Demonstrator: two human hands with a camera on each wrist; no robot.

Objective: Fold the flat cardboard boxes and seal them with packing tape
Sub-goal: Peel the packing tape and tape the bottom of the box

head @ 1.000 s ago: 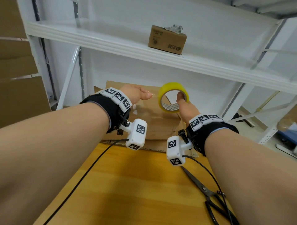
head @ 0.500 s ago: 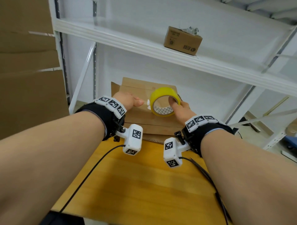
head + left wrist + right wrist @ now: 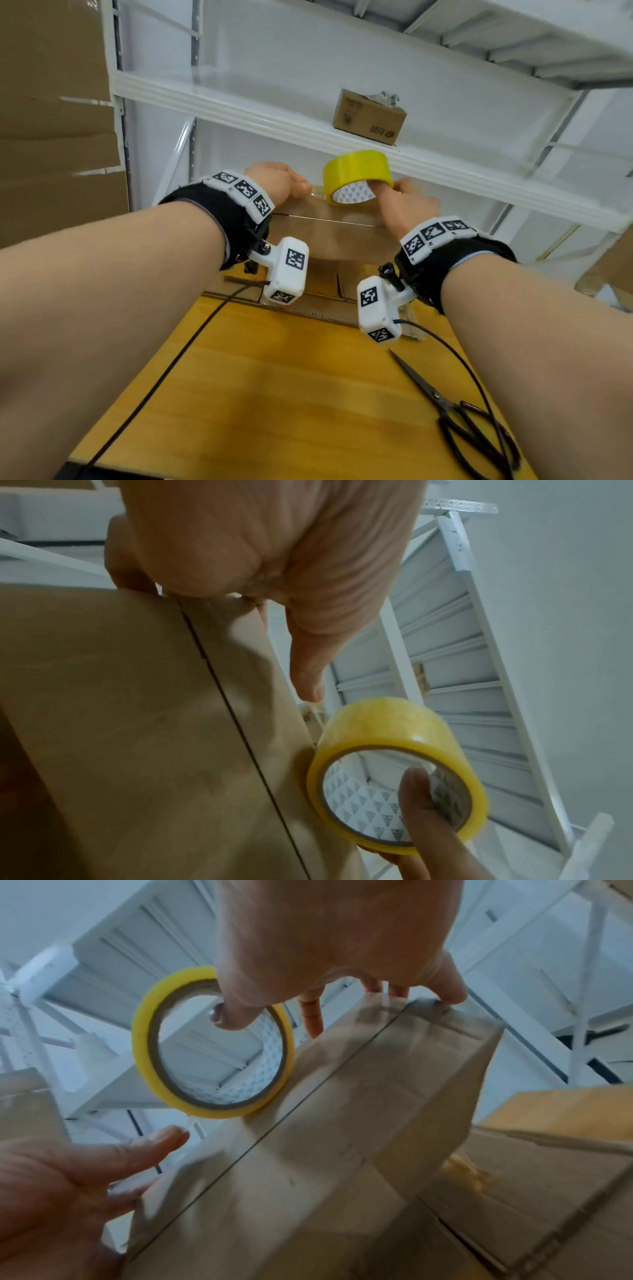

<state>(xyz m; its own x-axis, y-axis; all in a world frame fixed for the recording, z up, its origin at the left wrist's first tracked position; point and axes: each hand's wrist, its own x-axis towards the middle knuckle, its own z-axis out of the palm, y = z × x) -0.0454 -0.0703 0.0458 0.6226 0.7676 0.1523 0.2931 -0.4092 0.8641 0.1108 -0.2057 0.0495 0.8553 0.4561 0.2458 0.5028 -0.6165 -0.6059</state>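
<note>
Print on shelf box [image 3: 369,117] unreadable; right hand [image 3: 404,205] grips tape roll [image 3: 356,176], left hand [image 3: 277,183] pinches tape end [image 3: 313,712]

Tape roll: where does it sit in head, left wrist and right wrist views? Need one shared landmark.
Head: yellow tape roll upper centre, right hand thumb through its core.
Left wrist: tape roll lower right, off the box's edge.
Right wrist: tape roll left of centre, thumb in the core.
Shared landmark: the flap seam on the cardboard box.
</note>
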